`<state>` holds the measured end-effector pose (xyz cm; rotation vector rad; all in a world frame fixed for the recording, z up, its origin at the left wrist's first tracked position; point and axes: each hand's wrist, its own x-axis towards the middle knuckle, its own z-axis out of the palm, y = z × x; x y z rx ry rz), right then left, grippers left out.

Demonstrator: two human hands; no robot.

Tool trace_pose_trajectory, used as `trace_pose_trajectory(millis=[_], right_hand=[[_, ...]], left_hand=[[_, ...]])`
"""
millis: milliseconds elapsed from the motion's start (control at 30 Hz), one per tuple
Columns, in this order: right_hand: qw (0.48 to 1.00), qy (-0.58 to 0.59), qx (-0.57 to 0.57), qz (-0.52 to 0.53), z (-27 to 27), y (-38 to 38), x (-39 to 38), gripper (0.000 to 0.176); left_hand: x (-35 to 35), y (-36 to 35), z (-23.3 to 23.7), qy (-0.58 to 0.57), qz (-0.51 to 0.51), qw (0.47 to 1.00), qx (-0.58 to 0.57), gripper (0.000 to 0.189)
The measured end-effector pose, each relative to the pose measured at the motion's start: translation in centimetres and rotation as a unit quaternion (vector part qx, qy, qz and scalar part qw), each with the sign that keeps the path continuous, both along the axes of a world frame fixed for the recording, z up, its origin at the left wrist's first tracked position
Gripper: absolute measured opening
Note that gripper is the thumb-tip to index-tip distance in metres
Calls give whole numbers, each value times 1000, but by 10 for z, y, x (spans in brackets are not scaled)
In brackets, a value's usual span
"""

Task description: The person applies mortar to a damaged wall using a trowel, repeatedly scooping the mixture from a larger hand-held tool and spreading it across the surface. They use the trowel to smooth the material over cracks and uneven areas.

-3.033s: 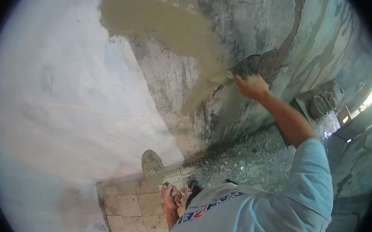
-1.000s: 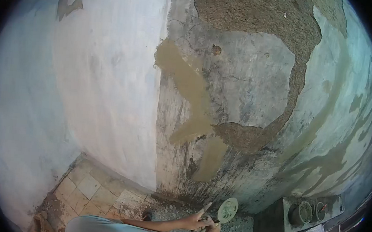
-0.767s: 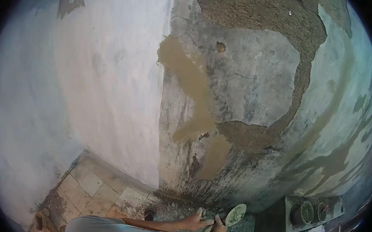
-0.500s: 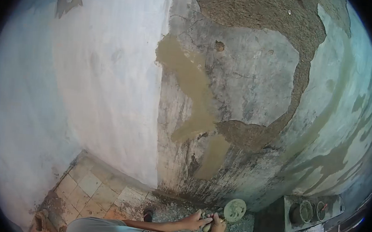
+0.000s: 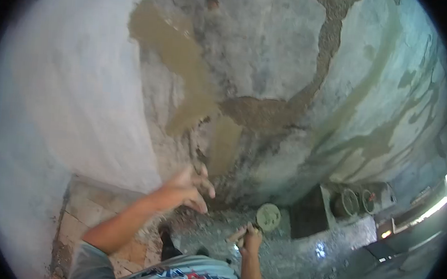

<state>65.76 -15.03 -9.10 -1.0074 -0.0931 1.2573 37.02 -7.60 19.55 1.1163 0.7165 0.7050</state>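
Observation:
My left hand [image 5: 186, 189] is raised in front of the lower wall, smeared by motion, with its fingers spread and nothing in them. Lower and to the right, my right hand [image 5: 251, 240] is closed around a pale, stick-like handle [image 5: 237, 235] that points left; the rest of that tool is hidden. Just beyond the right hand's knuckles is a round, pale container [image 5: 269, 217] of greenish-grey wet mix. Facing me, the grey wall [image 5: 260, 59] bears patches of damp tan plaster [image 5: 186, 74] and a strip of rough exposed render [image 5: 272, 114].
To the right stands a concrete block [image 5: 309, 213] with round pots [image 5: 346, 202] set in it. Rubble and dust cover the grey floor [image 5: 297, 264]. Worn tiles [image 5: 81, 210] lie at the left, below the white wall [image 5: 86, 93]. My foot [image 5: 164, 231] shows near the tiles.
My left hand has come away from my right hand and moved up and left toward the wall, its fingers opening. The view has tilted down and shifted right.

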Motion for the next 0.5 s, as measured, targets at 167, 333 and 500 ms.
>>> trace_pose_trajectory(millis=[167, 333, 500], right_hand=[[999, -36, 6, 5, 0, 8, 2, 27], [1000, -12, 13, 19, 5, 6, -3, 17], [1000, -6, 5, 21, 17, 6, -13, 10]], left_hand=[[41, -51, 162, 32, -74, 985, 153, 68], [82, -64, 177, 56, -204, 947, 241, 61], [102, -64, 158, 47, -290, 922, 251, 56]])
